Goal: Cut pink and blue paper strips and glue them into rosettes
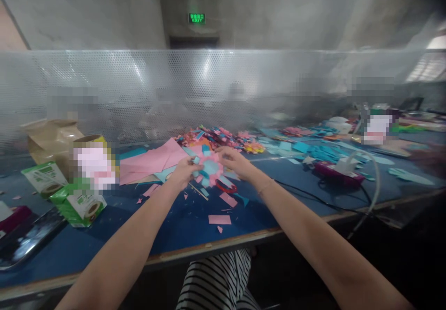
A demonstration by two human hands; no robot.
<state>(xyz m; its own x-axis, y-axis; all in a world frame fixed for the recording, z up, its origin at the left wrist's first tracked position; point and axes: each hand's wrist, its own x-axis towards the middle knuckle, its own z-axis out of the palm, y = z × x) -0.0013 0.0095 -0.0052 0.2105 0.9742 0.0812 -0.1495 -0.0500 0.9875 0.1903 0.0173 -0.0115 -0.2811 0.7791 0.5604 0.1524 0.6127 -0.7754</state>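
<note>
A paper flower [211, 167] with a light blue middle and pink and blue petals is held up between my two hands, above the table. My left hand [183, 173] pinches its left edge with closed fingers. On the opposite side, my right hand [235, 162] has its fingers closed at the upper right petals. Just under the flower lies a red loop [226, 187], perhaps a scissors handle, partly covered. Pink paper sheets [156, 160] spread to the left of my left hand. A pink paper strip [219, 219] and several scraps lie nearer the front edge.
Behind my hands is a heap of colourful paper pieces [223, 138], before a perforated metal screen [104, 101]. Green boxes [81, 205], a brown bag [54, 142] and a phone [33, 238] sit left. At right are blue paper pieces [317, 154], a purple tissue pack [337, 173] and cables.
</note>
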